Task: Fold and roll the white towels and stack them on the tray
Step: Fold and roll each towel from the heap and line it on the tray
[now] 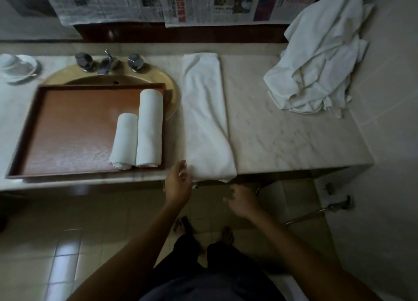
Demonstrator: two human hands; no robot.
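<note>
A white towel (207, 117), folded into a long strip, lies on the marble counter (282, 128) from the back wall to the front edge. My left hand (179, 183) is at the strip's near left corner, fingers loosely curled, touching the cloth there. My right hand (241, 201) hovers just below the counter edge under the strip's near right corner, holding nothing. A wooden tray (72, 128) sits over the sink, with two rolled white towels on it side by side: a short one (124, 141) and a longer one (150, 127).
A heap of loose white towels (316, 58) lies at the counter's back right. Taps (108, 62) stand behind the sink, and white dishes (18, 67) sit at far left. Newspapers (169, 2) hang on the wall. My feet stand on the tiled floor.
</note>
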